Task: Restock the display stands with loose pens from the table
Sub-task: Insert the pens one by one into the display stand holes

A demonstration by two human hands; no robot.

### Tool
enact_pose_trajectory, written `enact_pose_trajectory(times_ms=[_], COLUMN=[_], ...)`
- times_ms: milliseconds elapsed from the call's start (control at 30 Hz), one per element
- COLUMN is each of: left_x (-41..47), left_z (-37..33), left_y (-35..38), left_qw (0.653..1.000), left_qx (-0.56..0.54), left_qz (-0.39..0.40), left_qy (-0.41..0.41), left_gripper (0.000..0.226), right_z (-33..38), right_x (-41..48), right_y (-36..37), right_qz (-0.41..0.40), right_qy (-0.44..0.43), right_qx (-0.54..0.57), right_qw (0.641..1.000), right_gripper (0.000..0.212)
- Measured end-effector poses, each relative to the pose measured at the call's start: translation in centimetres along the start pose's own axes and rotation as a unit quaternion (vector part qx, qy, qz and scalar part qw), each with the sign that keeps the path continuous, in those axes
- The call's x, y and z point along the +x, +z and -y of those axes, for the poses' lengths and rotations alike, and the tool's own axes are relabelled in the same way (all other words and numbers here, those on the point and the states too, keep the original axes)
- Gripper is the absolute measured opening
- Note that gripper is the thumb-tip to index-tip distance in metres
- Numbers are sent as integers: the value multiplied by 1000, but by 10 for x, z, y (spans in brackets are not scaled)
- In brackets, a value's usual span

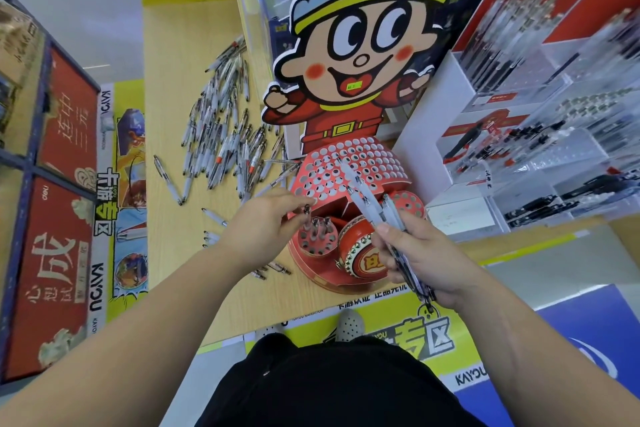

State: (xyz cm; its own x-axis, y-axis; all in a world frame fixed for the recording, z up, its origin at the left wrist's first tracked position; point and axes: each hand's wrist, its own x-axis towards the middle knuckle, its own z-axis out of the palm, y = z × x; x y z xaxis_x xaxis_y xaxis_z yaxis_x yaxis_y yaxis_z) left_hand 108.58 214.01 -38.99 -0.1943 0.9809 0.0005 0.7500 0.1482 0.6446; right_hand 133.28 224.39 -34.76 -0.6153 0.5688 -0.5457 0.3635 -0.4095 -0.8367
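Judging the largest hazard first, the cardboard display stand (346, 87) looks light, and a hard push into its holes could tip or shift it on the table (173, 55). The heap of loose pens (221, 128), at 10 o'clock in the view, lies spread out. A few strays at 7 o'clock, close to the table edge and beside the left forearm, could be swept off. The right hand (419, 253), at 4 o'clock, has its fingers curled round a bundle of pens (367, 198) that fans out, so one might slip free. The left hand (266, 222), at 8 o'clock, pinches a single pen (307, 213) over the small round holder (317, 236); a missed hole could dent the card. Whether that pen's tip has entered a hole cannot be told, and the acrylic shelves (554, 149) at 2 o'clock are blurred.
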Motion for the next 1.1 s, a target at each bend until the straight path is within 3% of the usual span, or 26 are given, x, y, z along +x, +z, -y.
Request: enact_pose_trajectory(times_ms=[133, 200, 300, 400, 567, 700, 900, 1033, 1100], left_x=[-4, -3, 7, 15, 20, 24, 24, 14, 8], left_z=[-24, -47, -78, -93, -99, -97, -88, -82, -80], left_y=[-21, -29, -31, -30, -20, -21, -33, -33, -28], left_qw=[993, 976, 903, 848, 848, 823, 792, 774, 776], left_qx=[-52, -143, -363, -465, -471, -499, -523, -537, -543], left_qz=[-84, -121, -96, -76, -73, -131, -212, -217, -181], left_qy=[-60, -113, -208, -242, -233, -237, -233, -256, -267], left_gripper=[28, 19, 19, 18, 20, 19, 10, 14, 21], right_z=[4, 7, 11, 12, 7, 1, -10, -8, -1], right_x=[-2, -3, -4, -7, -11, -12, -11, -6, -2], right_y=[6, 10, 15, 16, 11, 0, -21, -25, -19], right_qz=[40, 72, 120, 142, 148, 134, 105, 48, -7], right_qy=[-5, -20, -21, -12, -4, 4, 3, -17, -32], right_qx=[86, 124, 171, 173, 163, 157, 194, 271, 287], right_qw=[995, 989, 978, 975, 975, 978, 975, 961, 957], right_gripper=[23, 21, 21, 21, 20, 33, 21, 42, 40])
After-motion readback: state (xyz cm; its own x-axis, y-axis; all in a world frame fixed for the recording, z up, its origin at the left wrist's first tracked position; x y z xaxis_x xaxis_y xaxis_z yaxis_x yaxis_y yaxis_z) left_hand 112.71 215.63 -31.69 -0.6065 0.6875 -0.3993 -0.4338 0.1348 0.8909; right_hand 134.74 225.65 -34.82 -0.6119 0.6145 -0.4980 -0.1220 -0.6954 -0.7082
